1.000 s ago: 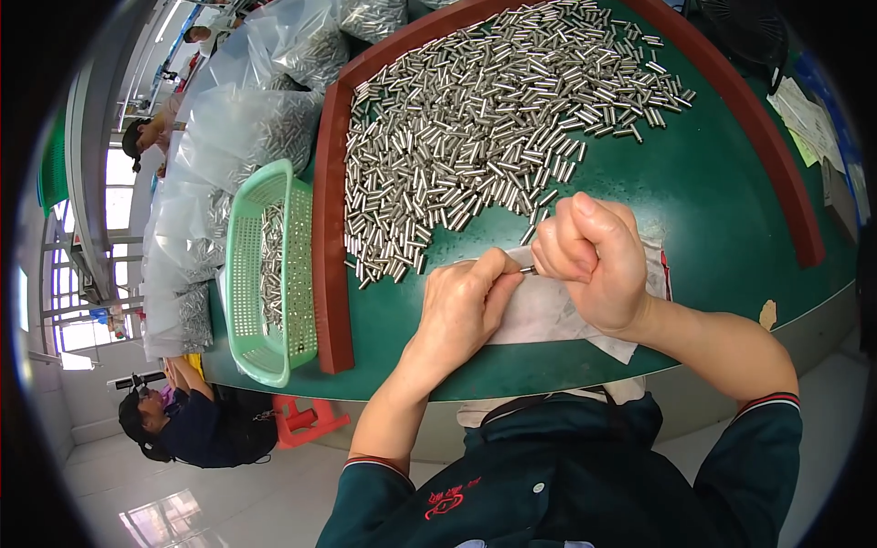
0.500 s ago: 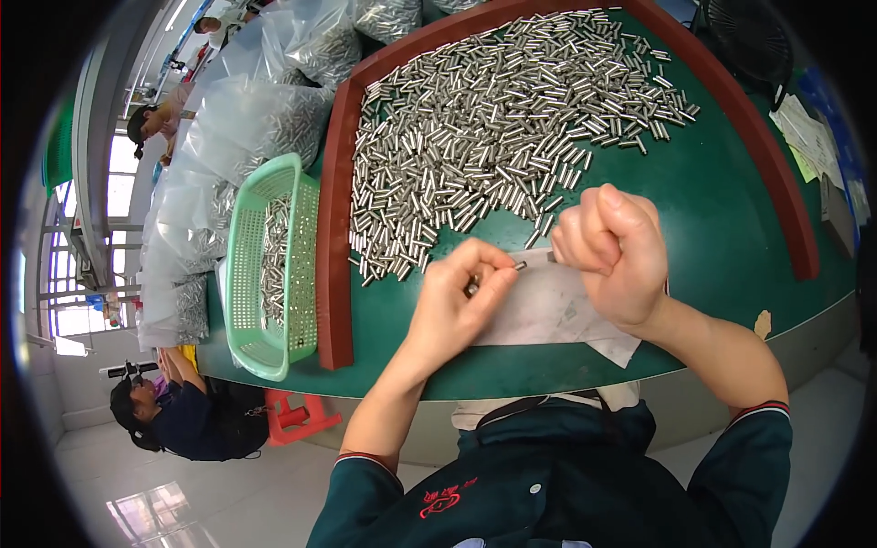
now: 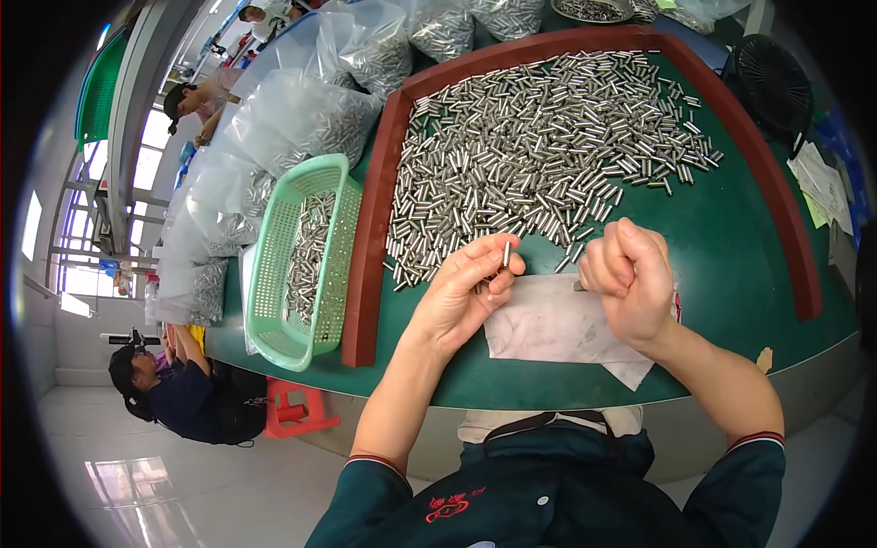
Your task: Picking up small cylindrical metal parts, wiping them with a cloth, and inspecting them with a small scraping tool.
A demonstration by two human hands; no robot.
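Note:
My left hand (image 3: 469, 290) pinches a short silvery metal pin (image 3: 507, 254) between thumb and fingertips, the pin standing nearly upright. Its other fingers curl underneath, and whether more pins lie in them is hidden. To the right, my right hand (image 3: 630, 283) is closed in a loose fist above the edge of a stained whitish cloth (image 3: 548, 321). A small dark grey end shows beside its curled fingers; whether the hand holds it I cannot tell. Beyond both hands spreads a large pile of loose metal pins (image 3: 521, 151) on the green tabletop (image 3: 731, 247).
Red-brown rails (image 3: 373, 237) border the pile. Outside the left rail stands a green mesh basket (image 3: 262, 301) with pins inside. Clear plastic bags of metal parts (image 3: 320, 119) line the far left. A black fan (image 3: 775, 87) is at far right. Co-workers (image 3: 187, 388) sit at left.
The pin in my left hand has turned from lying sideways to nearly upright, and the hand has rolled palm-up. My right hand stays closed. The whole view has shifted slightly.

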